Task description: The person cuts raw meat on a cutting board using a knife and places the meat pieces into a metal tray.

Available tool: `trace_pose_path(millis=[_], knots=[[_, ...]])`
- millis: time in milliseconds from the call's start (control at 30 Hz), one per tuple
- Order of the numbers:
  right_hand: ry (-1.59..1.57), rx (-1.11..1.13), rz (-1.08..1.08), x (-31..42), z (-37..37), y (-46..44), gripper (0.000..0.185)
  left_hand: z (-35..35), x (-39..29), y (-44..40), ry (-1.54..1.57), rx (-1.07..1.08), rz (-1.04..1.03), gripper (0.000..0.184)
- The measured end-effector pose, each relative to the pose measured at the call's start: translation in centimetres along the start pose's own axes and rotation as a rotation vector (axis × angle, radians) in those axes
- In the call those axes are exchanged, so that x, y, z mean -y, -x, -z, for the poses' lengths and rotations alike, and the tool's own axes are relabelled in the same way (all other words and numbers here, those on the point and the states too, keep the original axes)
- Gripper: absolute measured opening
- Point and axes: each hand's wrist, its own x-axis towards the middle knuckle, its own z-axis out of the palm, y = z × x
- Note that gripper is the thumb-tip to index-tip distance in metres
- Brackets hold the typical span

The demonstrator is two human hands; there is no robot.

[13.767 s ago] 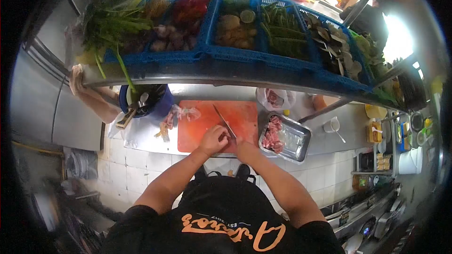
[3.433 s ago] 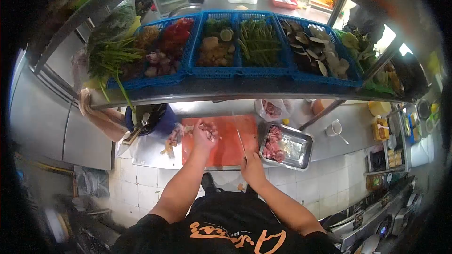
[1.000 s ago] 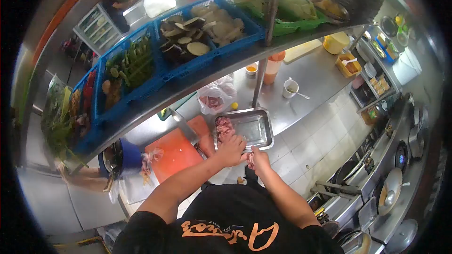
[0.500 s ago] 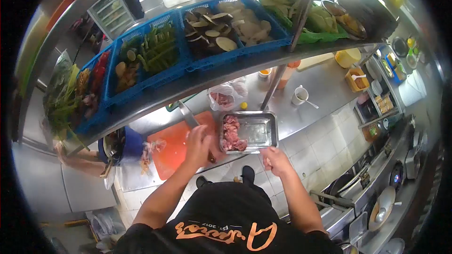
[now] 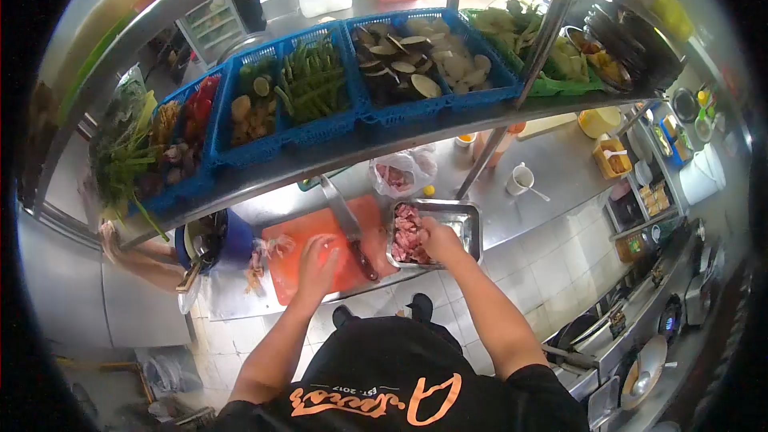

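My right hand (image 5: 436, 241) is inside the metal tray (image 5: 478, 228), its curled fingers against the pile of raw meat pieces (image 5: 408, 232) on the tray's left side. Its fingertips are partly hidden. Over the orange cutting board (image 5: 284, 268) my left hand (image 5: 318, 262) is raised, fingers apart and slightly blurred, holding nothing that I can see. Between the two hands a cleaver (image 5: 342, 210) lies across the board, its dark handle toward me. Beyond the tray sits a clear plastic bag of meat (image 5: 398, 176).
Overhead, a steel shelf (image 5: 320, 144) carries blue baskets (image 5: 324, 124) of cut vegetables. A blue bucket (image 5: 234, 244) stands left of the board. Farther right are a white mug (image 5: 520, 179) with a spoon and a yellow container (image 5: 611, 158). Another person's arm (image 5: 144, 266) shows at far left.
My right hand has moved from the tray's near edge to the meat inside. My left hand has moved off the cleaver area, left and down over the board. The camera view has shifted slightly.
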Motion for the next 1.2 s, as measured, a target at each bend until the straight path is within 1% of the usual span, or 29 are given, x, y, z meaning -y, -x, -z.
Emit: trace_pose_path(millis=[67, 133, 167, 200, 267, 333, 367, 400, 433, 467, 500, 533, 633, 667, 767, 867, 967, 1000, 1033, 1100, 1133, 1200], knots=[[-0.064, -0.097, -0.029, 0.2, 1.6, 1.0, 0.041, -1.2, -1.8, -2.6, 0.039, 0.011, -0.096, 0.029], [-0.159, -0.212, -0.082, -1.0, 4.1, 2.8, 0.042, -2.5, -4.8, -5.3, 0.003, 0.046, -0.167, 0.032], [-0.271, -0.272, -0.108, -2.1, 5.1, 3.8, 0.041, -3.5, -6.2, -6.8, -0.013, 0.064, -0.208, 0.033], [-0.383, -0.334, -0.133, -3.3, 5.9, 5.2, 0.04, -4.7, -7.2, -8.3, -0.036, 0.114, -0.196, 0.032], [-0.363, -0.39, -0.218, -5.8, 7.7, 8.3, 0.036, -7.0, -8.5, -11.5, -0.083, 0.208, -0.177, 0.032], [-0.443, -0.482, -0.219, -10.2, 7.1, 11.6, 0.033, -9.9, -7.6, -15.7, -0.155, 0.319, -0.163, 0.031], [-0.492, -0.461, -0.315, -10.0, 8.0, 13.4, 0.032, -12.2, -6.4, -17.5, -0.189, 0.377, -0.157, 0.032], [-0.54, -0.442, -0.412, -9.5, 9.0, 15.2, 0.03, -14.8, -3.5, -19.3, -0.236, 0.375, -0.121, 0.032], [-0.571, -0.451, -0.425, -11.4, 8.4, 16.8, 0.031, -15.4, -3.0, -20.3, -0.337, 0.419, -0.062, 0.034], [-0.601, -0.459, -0.442, -13.0, 8.0, 18.5, 0.032, -16.0, -2.8, -21.0, -0.439, 0.463, -0.002, 0.035], [-0.64, -0.475, -0.479, -13.6, 7.9, 20.0, 0.032, -16.0, -4.9, -21.3, -0.544, 0.506, 0.059, 0.036], [-0.68, -0.487, -0.515, -14.1, 7.9, 21.4, 0.033, -15.7, -7.1, -21.1, -0.618, 0.513, 0.113, 0.04], [-0.744, -0.487, -0.62, -15.0, 8.2, 24.2, 0.032, -18.7, -5.2, -22.0, -0.756, 0.437, 0.161, 0.046], [-0.757, -0.476, -0.656, -15.3, 8.0, 24.8, 0.032, -18.5, -5.6, -22.0, -0.743, 0.416, 0.16, 0.045], [-0.738, -0.442, -0.65, -17.0, 7.7, 25.5, 0.029, -17.0, -6.7, -23.3, -0.575, 0.417, 0.273, 0.044], [-0.654, -0.38, -0.537, -17.5, 8.5, 24.3, 0.027, -15.8, -1.4, -24.5, -0.148, 0.214, 0.162, 0.037], [-0.509, -0.261, -0.44, -16.0, 10.2, 21.0, 0.026, -9.4, -4.9, -21.6, 0.157, 0.179, 0.464, 0.021], [-0.499, -0.22, -0.398, -15.5, 10.3, 19.7, 0.026, -7.3, -4.5, -20.5, 0.371, 0.268, 0.438, 0.01], [-0.488, -0.179, -0.355, -14.9, 10.3, 18.3, 0.026, -6.0, -3.5, -19.1, 0.454, 0.206, 0.43, 0.015], [-0.452, -0.087, -0.262, -12.9, 9.9, 15.5, 0.026, -4.0, -2.0, -15.8, 0.623, 0.086, 0.402, 0.03], [-0.429, -0.038, -0.215, -11.5, 9.3, 14.0, 0.027, -2.4, -1.7, -14.0, 0.647, 0.134, 0.442, 0.038], [-0.354, 0.04, -0.094, -7.0, 8.3, 11.6, 0.028, -1.8, 0.8, -10.0, 0.677, 0.049, 0.49, 0.033]])
